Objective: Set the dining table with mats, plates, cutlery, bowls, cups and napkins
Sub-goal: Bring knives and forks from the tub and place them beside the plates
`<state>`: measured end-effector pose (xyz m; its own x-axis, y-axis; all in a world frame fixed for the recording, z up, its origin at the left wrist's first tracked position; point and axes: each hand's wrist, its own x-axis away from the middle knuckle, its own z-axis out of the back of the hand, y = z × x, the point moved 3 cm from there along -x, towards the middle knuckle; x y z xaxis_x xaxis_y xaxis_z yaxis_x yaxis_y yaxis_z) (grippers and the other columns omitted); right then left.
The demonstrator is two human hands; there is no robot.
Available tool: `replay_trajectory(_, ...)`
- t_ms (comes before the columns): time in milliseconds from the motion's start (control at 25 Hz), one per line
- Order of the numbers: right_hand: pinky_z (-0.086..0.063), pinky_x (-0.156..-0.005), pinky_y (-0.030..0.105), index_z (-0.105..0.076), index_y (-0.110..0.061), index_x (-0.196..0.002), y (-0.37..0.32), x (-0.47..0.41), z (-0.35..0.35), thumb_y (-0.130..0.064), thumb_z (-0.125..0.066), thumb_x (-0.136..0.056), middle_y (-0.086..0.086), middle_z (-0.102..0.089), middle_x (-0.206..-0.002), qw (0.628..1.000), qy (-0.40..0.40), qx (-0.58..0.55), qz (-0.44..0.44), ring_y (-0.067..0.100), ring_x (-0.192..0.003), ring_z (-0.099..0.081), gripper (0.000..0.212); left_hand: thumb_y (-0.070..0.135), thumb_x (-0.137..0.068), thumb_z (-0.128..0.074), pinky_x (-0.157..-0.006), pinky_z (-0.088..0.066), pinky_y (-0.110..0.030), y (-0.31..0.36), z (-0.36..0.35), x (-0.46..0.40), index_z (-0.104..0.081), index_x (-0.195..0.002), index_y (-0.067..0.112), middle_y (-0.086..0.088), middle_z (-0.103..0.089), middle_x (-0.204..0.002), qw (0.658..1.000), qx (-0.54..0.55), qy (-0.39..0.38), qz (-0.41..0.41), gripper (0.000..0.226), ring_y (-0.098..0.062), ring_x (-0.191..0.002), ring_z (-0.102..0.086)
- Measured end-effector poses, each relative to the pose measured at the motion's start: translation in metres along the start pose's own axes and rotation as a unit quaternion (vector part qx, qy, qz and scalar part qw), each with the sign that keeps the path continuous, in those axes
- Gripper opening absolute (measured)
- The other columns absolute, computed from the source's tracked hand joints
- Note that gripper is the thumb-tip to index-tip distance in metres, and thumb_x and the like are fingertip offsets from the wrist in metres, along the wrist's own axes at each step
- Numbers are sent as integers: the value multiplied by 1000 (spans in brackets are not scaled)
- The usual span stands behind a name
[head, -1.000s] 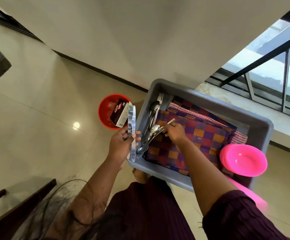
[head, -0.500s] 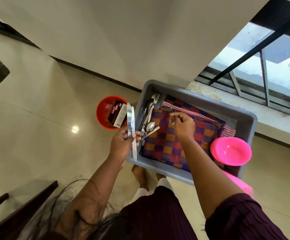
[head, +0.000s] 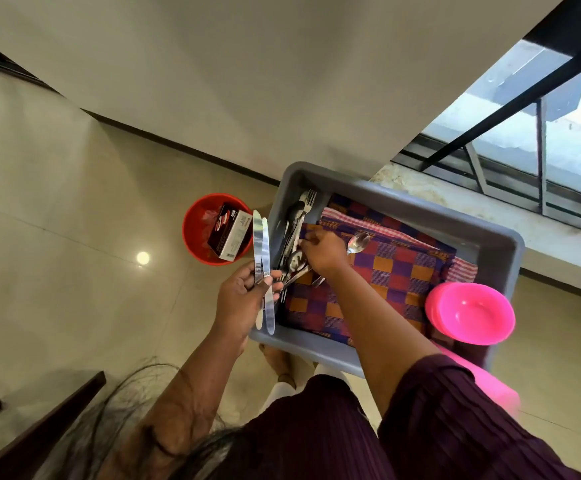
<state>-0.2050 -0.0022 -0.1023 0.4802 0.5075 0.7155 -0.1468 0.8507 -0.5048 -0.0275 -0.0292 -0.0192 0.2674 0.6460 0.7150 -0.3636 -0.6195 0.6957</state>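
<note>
A grey tub holds folded checked mats in purple, orange and red. Loose forks and spoons lie along its left side. My left hand is at the tub's left rim, shut on two table knives with their blades pointing away from me. My right hand is inside the tub over the cutlery pile. It grips a spoon whose bowl sticks out to the right, and its fingertips touch the loose cutlery. Stacked pink bowls sit at the tub's near right corner.
A red bucket with a small carton in it stands on the tiled floor left of the tub. A pink object is below the bowls. Dark wooden furniture is at the lower left. A stone sill and window are at the right.
My right hand lifted away from the cutlery pile over the mats, then came back to the pile with a spoon in its grip. My left hand kept the two knives.
</note>
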Motion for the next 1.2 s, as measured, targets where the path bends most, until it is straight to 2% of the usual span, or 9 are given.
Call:
replay_trajectory(120,-54,-79,38,-67,-7,-95,-10,-28,-17,-49,-64,-84,12,-69,-96,998,29,6,-51,31,-92,-66,43,-1,-95,-54,-78,-59,-31,4,-4,-9,-63,-112,21,-2,-75,-99,1000,1,-20,-7,28,-17,-88,-72)
replay_trajectory(240,-54,-84,43,-53,-6,-124,-18,-29,-28,-47,-70,-81,13,-61,-114,990,85,80,-78,32,-103,-62,62,-2,-95,-54,-79,-59,-31,7,-3,-13,-63,-110,22,-2,-75,-100,999,-7,-37,-20,29,-18,-91,-72)
replay_trajectory(360,-50,-81,42,-28,-10,-145,-23,-21,-39,-43,-68,-84,15,-49,-131,975,124,181,-25,33,-113,-55,80,-2,-96,-52,-79,-59,-30,5,6,-11,-64,-108,20,0,-75,-98,999,-14,-34,-28,27,-18,-90,-72)
replay_trajectory(440,-51,-81,41,-36,-10,-140,-25,-22,-43,-46,-66,-85,13,-51,-130,973,136,182,-45,32,-111,-56,73,-2,-96,-52,-78,-59,-29,-1,11,-11,-64,-110,15,0,-76,-97,999,-15,-33,-26,25,-20,-91,-72)
replay_trajectory(640,-52,-76,34,-65,-8,-107,-25,-30,-37,-39,-63,-86,9,-67,-104,987,114,20,-107,28,-94,-65,37,0,-96,-53,-80,-59,-31,-5,12,-9,-62,-117,14,-3,-75,-101,999,-10,-37,-32,27,-19,-91,-72)
replay_trajectory(800,-46,-65,31,-69,-9,-91,12,-11,-26,-25,-56,-87,11,-69,-92,984,83,-110,-113,29,-81,-64,21,-1,-95,-54,-78,-59,-28,-1,7,-6,-64,-105,21,-5,-75,-99,999,-6,-36,-37,26,-20,-91,-72)
replay_trajectory(960,-40,-53,28,-62,-8,-68,52,14,-9,-26,-66,-90,4,-60,-69,986,67,-84,-124,22,-63,-56,29,-1,-95,-54,-82,-59,-33,0,1,-4,-64,-112,15,-5,-75,-99,999,0,-28,-36,25,-22,-92,-72)
replay_trajectory(1040,-48,-59,32,-63,-9,-74,56,18,-6,-24,-72,-86,3,-62,-71,986,84,-91,-115,21,-66,-58,21,0,-95,-54,-83,-59,-34,-1,0,-3,-61,-120,9,-5,-75,-101,999,6,-21,-30,27,-23,-94,-71)
replay_trajectory(1200,-53,-72,36,-56,-20,-95,28,13,2,-21,-74,-83,-3,-57,-100,981,183,-42,-51,18,-85,-58,22,-1,-95,-54,-81,-59,-32,-1,-7,1,-61,-121,9,-5,-75,-99,999,16,-18,-27,28,-22,-92,-72)
